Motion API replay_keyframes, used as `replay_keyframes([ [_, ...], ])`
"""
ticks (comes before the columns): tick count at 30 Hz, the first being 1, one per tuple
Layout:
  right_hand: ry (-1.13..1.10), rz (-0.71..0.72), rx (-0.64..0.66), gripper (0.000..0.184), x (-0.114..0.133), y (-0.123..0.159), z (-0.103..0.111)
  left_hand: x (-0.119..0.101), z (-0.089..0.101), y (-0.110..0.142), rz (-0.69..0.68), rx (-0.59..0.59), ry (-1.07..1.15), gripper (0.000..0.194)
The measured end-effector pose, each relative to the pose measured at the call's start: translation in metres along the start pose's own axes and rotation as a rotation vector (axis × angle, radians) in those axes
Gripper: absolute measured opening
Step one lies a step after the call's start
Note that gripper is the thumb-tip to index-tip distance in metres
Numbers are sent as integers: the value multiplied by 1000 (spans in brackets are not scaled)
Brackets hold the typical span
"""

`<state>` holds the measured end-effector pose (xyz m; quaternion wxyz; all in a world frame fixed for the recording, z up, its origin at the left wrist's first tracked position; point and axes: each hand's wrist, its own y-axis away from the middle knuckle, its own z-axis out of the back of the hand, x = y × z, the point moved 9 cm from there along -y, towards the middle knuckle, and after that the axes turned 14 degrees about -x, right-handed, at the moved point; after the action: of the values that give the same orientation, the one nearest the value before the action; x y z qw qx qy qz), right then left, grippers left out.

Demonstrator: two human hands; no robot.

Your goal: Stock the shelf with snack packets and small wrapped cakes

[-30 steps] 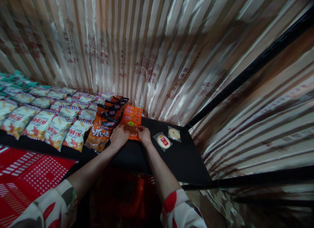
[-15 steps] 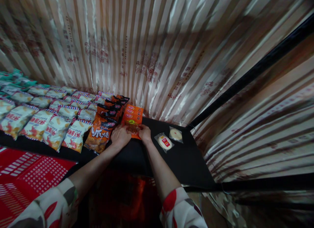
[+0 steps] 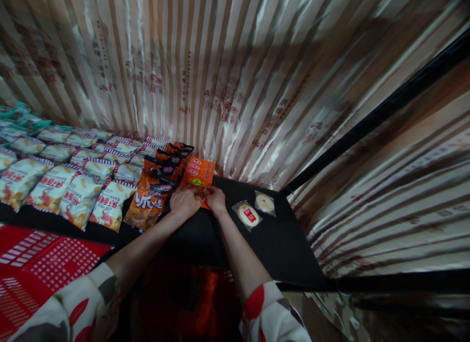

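Left hand (image 3: 185,202), right hand (image 3: 216,200): narrower gap

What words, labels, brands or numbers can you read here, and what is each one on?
"烧", probably, on the front orange-and-black bag; the character before it is unclear.
Red characters on the front white bags: too blurred to quote surely.
Oval logos on the orange packets: too small to read.
Red label on the nearer round pack: too small.
Red-brown lettering on the curtain: too blurred.
No number can be made out.
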<state>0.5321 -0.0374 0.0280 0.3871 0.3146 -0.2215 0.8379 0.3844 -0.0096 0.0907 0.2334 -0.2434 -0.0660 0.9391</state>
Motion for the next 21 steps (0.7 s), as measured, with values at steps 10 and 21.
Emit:
replay_keyframes([
  [10,-11,28,3,28,2,1,0,-4,-25,-13,-122,56,-30,33],
  [21,-11,66,-9,30,2,-2,-3,-4,-39,-23,-169,66,-62,41],
])
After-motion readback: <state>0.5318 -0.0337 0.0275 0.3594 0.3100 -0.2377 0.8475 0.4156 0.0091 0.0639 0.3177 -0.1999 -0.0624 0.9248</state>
